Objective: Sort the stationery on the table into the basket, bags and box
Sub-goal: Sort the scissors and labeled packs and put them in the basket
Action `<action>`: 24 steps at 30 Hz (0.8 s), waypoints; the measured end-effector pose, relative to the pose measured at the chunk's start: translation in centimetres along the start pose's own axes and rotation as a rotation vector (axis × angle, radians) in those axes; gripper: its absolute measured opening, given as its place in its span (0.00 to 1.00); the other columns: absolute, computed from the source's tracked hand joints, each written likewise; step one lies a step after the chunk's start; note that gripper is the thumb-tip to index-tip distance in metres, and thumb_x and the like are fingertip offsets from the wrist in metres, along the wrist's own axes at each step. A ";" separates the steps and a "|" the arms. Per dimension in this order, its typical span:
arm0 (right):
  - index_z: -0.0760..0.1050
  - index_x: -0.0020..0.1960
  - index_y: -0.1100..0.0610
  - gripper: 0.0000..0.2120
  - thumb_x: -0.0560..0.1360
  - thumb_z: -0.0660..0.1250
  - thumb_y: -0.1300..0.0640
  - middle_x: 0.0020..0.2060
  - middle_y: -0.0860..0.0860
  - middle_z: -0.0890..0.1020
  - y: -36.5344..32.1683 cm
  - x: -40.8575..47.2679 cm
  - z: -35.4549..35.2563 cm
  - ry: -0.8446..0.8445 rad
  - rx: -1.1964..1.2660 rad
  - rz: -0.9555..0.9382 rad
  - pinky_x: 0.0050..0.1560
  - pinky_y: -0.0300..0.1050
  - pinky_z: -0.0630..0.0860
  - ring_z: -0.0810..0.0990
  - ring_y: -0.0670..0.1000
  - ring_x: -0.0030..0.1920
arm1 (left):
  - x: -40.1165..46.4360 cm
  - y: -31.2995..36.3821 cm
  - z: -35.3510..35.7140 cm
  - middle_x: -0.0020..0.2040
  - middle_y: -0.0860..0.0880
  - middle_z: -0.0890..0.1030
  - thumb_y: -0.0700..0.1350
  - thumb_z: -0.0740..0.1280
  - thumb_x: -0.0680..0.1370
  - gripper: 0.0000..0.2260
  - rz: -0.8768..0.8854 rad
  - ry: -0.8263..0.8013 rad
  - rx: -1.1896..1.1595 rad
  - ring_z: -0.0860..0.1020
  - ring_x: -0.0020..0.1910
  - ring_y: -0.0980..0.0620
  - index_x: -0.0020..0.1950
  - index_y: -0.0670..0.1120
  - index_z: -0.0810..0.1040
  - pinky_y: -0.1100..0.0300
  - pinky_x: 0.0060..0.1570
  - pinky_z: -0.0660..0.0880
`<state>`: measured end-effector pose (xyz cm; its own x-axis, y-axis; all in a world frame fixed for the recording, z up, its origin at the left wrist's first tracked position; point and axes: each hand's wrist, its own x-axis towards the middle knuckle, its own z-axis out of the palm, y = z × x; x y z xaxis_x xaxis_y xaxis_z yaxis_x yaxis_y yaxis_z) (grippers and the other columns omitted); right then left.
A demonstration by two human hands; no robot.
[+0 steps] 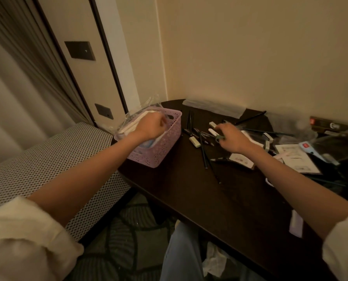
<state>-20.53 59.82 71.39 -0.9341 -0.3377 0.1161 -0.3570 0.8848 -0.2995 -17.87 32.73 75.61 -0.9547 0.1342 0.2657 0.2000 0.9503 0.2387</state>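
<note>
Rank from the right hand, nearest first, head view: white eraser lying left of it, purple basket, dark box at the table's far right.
From the right hand:
1. White eraser, just to its left on the table.
2. Purple basket, farther left, under the left hand.
3. Dark box, far right by the wall.

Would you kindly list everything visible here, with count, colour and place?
Basket: one, lilac, table's left end, holding white packets in clear plastic.
Erasers: at least two, white, mid-table.
Pencils: several, dark, scattered mid-table.
Clear bags: one by the wall, more far right.
Printed sheets: a few, white, right.
Table: one, dark brown.
Left hand: fingers curled, over the basket; grip contents unclear.
Right hand: on small items mid-table.
</note>
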 end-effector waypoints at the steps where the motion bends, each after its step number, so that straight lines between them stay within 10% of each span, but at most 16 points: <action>1: 0.69 0.67 0.61 0.21 0.74 0.66 0.63 0.63 0.60 0.73 1.2 -0.4 -0.1 0.005 -0.029 0.088 0.61 0.52 0.73 0.72 0.59 0.63 | -0.3 1.2 0.3 0.54 0.45 0.83 0.40 0.65 0.77 0.10 0.014 0.051 -0.051 0.81 0.51 0.48 0.56 0.41 0.81 0.58 0.49 0.76; 9: 0.70 0.63 0.59 0.28 0.74 0.66 0.40 0.61 0.60 0.74 6.8 -3.7 1.0 -0.086 -0.224 0.330 0.57 0.52 0.72 0.72 0.60 0.61 | -0.5 9.2 4.6 0.53 0.48 0.83 0.43 0.68 0.77 0.12 0.134 -0.070 -0.191 0.80 0.51 0.53 0.60 0.45 0.79 0.55 0.52 0.79; 24: 0.76 0.60 0.62 0.17 0.72 0.69 0.64 0.57 0.58 0.79 8.4 -3.5 0.5 0.125 0.010 0.327 0.56 0.50 0.76 0.77 0.57 0.57 | 2.6 12.1 10.2 0.53 0.47 0.83 0.41 0.68 0.77 0.08 -0.094 -0.149 -0.437 0.79 0.54 0.52 0.55 0.45 0.82 0.58 0.54 0.76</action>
<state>-20.25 68.27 68.04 -0.9918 0.0062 0.1276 -0.0390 0.9362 -0.3493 -20.16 47.41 69.67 -0.9880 0.1223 0.0947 0.1546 0.7570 0.6349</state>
